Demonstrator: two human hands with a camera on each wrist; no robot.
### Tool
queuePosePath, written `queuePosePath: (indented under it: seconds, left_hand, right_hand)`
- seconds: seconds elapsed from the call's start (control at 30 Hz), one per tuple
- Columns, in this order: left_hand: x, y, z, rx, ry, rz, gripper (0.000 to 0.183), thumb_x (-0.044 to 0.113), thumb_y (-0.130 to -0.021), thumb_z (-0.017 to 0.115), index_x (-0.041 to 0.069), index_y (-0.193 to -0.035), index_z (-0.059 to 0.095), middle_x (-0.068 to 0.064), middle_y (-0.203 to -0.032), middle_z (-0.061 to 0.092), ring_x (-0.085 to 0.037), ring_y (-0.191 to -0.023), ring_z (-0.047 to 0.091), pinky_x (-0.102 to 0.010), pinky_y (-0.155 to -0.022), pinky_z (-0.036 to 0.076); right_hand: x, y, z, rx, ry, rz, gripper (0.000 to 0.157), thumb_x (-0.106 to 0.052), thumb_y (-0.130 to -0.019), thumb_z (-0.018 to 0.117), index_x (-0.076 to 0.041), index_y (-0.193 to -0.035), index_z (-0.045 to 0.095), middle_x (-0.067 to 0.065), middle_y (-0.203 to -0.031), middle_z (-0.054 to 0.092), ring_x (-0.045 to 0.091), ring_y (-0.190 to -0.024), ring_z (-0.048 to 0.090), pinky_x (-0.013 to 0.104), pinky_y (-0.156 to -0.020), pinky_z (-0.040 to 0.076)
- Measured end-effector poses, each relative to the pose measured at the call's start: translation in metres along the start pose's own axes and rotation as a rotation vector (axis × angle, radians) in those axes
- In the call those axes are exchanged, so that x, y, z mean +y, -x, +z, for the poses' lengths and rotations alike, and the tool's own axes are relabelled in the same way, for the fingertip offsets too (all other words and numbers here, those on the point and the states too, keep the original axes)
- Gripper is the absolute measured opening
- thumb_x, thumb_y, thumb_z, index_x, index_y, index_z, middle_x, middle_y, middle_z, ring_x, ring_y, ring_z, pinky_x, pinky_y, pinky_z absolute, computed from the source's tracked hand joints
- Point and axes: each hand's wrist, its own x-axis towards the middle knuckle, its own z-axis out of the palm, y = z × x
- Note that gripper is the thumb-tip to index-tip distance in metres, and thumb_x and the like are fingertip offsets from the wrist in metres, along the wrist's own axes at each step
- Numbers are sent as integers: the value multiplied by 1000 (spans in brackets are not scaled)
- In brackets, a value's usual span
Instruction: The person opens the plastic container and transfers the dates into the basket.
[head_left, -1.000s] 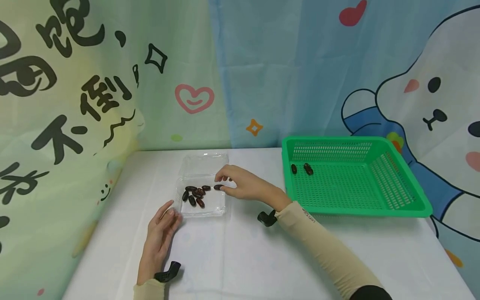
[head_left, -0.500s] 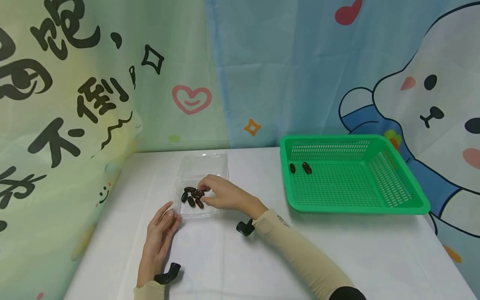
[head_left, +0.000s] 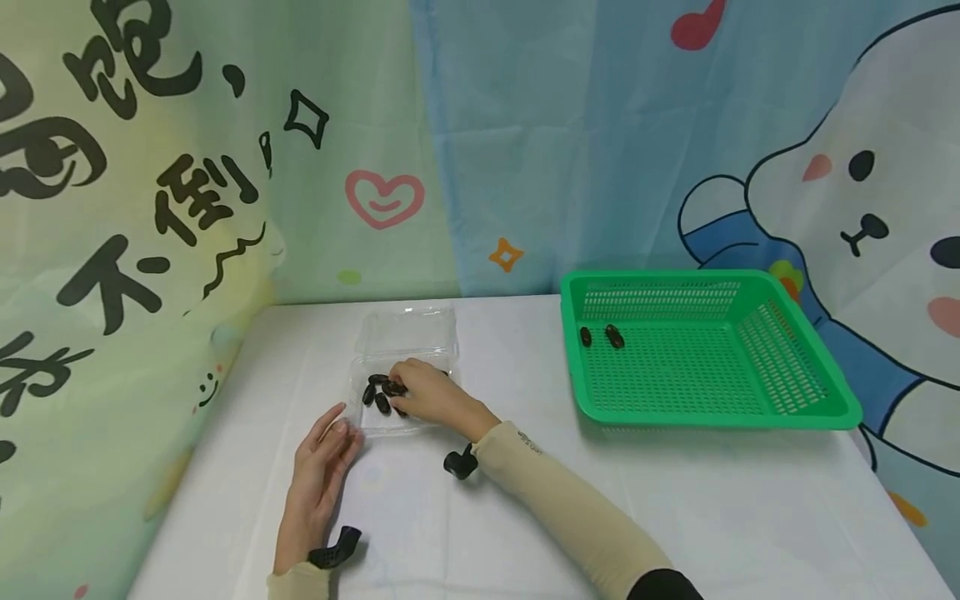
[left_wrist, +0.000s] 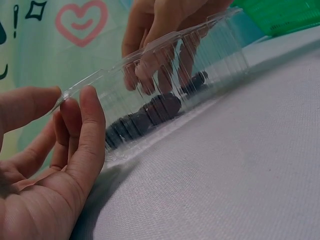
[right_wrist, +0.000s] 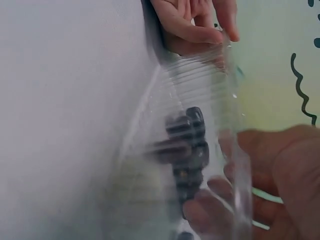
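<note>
A clear plastic clamshell box [head_left: 390, 430] lies on the white table with several dark brown, glossy oval dates [head_left: 382, 403] inside. My left hand [head_left: 318, 475] is at its near left corner; in the left wrist view, the thumb and fingers pinch the box's rim. Reaching in from the right, my right hand [head_left: 431, 393] has its fingers bent down among the dates and hides some of them. The right wrist view shows its fingertips [right_wrist: 200, 212] beside the heap, spread apart. One date [left_wrist: 196, 82] lies a little away from the cluster, mostly behind the right hand in the head view.
The box's hinged lid [head_left: 408, 332] lies folded back behind it. A green perforated basket [head_left: 720, 418] stands at the right, with a few dates [head_left: 614, 337] at its left end. A printed curtain [head_left: 510, 150] hangs behind the white table [head_left: 487, 517].
My right hand has moved left from the single date at the box's right side to the main cluster. The left hand keeps its place at the corner.
</note>
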Motion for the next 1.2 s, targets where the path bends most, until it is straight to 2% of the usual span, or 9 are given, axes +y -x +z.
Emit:
queuePosePath:
  seconds: [0.17, 0.3, 0.47, 0.63, 1.03, 1.2]
  left_hand:
    - [1, 4, -1, 21, -5, -16, 42, 8, -107, 58, 13, -148, 49, 6, -109, 62, -5, -101, 65, -21, -99, 60]
    - [2, 4, 0, 29, -9, -31, 43, 9, -107, 58, 14, -148, 49, 4, -112, 61, -6, -104, 64, -22, -100, 60]
    - [2, 2, 1, 20, -12, -36, 45, 10, -107, 59, 13, -150, 47, 3, -118, 60, -7, -106, 64, -22, -101, 60]
    - [2, 2, 1, 36, 0, -47, 44, 9, -107, 58, 13, -149, 47, 4, -113, 61, -6, -102, 64, -22, -99, 60]
    - [1, 1, 2, 29, 3, -47, 46, 9, -107, 59, 12, -151, 46, 3, -113, 61, -7, -102, 64, -22, -99, 61]
    - [2, 1, 2, 4, 22, -28, 41, 7, -107, 58, 14, -146, 50, 3, -111, 62, -7, -101, 65, -22, -97, 61]
  right_hand:
    - [-5, -7, 6, 30, 31, 64, 28, -19, -100, 69, -6, -125, 68, 6, -112, 69, 15, -99, 63, 26, -86, 57]
    - [-7, -12, 9, 39, 84, 77, 22, -19, -101, 69, -8, -120, 71, 5, -108, 68, 15, -95, 64, 25, -82, 58]
    - [-8, -18, 16, 50, 179, 95, 14, -19, -100, 71, -8, -110, 72, 7, -104, 67, 18, -91, 67, 28, -74, 59]
    - [-15, -20, 23, 43, 268, 109, 12, -18, -100, 71, -10, -109, 72, 8, -106, 67, 22, -91, 71, 31, -68, 62]
    - [-25, -17, 23, 49, 346, 82, 8, -7, -96, 71, -12, -102, 73, 7, -102, 71, 23, -91, 71, 32, -70, 64]
    - [-28, -19, 25, 33, 375, 64, 7, -10, -97, 71, -13, -103, 74, 6, -101, 72, 22, -94, 70, 32, -72, 64]
